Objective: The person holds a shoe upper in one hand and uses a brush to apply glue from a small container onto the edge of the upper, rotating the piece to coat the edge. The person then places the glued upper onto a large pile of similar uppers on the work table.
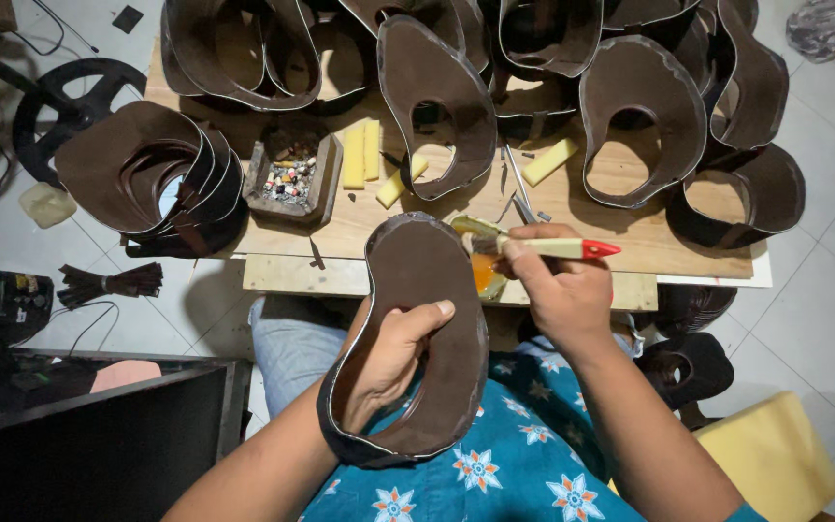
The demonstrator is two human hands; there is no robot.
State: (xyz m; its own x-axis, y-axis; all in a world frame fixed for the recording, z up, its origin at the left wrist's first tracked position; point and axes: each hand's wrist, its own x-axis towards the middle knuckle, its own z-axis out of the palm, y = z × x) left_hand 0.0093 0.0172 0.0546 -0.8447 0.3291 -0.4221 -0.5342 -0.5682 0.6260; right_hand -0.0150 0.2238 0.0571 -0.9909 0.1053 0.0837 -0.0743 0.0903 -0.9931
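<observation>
On the floor at far left lie a black wheel [74, 101] and a bundle of dark strips [108, 283], and on the board [379, 217] in front of me a stack of brown leather bands [152, 179] sits beside a small tray [287, 174] of odds and ends, with yellow blocks [361, 153] just right of it. My left hand [393, 353] reaches up through the opening of a brown upper [417, 333] held over my lap, fingers curled inside and thumb pressed on its outer face, so the piece is pinched between them. Just right of its top edge my right hand [558, 285] is closed round a brush [533, 245] with a pale handle and red end, its bristles touching the upper's rim above a small pot of orange glue [485, 275]. More uppers [645, 121] stand along the back and right of the board, and a yellow cushion [775, 454] lies low on the right
</observation>
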